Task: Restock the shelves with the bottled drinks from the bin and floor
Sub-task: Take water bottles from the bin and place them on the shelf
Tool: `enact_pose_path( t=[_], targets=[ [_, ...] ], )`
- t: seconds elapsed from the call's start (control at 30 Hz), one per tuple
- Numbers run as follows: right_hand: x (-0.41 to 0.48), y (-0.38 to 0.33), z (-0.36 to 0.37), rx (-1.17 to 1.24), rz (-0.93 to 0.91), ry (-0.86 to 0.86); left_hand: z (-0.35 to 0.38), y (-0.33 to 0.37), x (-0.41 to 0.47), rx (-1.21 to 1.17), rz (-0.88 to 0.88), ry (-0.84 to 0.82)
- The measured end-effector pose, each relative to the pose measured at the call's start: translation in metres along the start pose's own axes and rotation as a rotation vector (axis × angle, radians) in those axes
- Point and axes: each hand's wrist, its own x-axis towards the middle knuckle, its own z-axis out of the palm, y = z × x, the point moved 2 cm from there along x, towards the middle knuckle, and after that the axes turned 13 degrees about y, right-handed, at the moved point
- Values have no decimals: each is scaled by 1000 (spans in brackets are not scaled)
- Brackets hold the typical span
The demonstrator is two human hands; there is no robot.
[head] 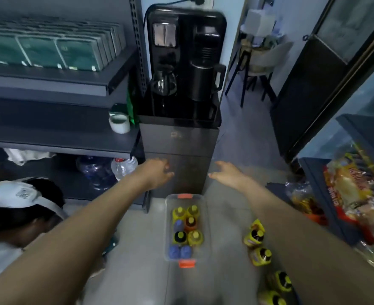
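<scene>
A clear plastic bin (205, 219) with orange clips stands on the floor below me, holding several upright bottled drinks (187, 230) with yellow, blue and orange caps. More yellow-labelled bottles (257, 245) stand in a row on the floor to its right. My left hand (158, 172) and my right hand (227, 173) reach forward above the bin, both empty with loosely spread fingers. Dark shelves (56, 144) run along the left.
A black water dispenser with a kettle and glass pot (181, 89) stands straight ahead. Another person in a white cap (21, 197) crouches at the lower left. Snack bags (353, 186) fill a rack at the right. Large water jugs (106, 170) sit under the shelf.
</scene>
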Motion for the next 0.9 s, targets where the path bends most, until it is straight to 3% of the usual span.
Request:
enact_pose_path(
  t=[0.53,0.9],
  targets=[
    [106,127,175,-153,77,-290,230,-32,46,88,-90,-312],
    [135,241,325,-248,74,-433,394,-98,41,36,-212,-415]
  ],
)
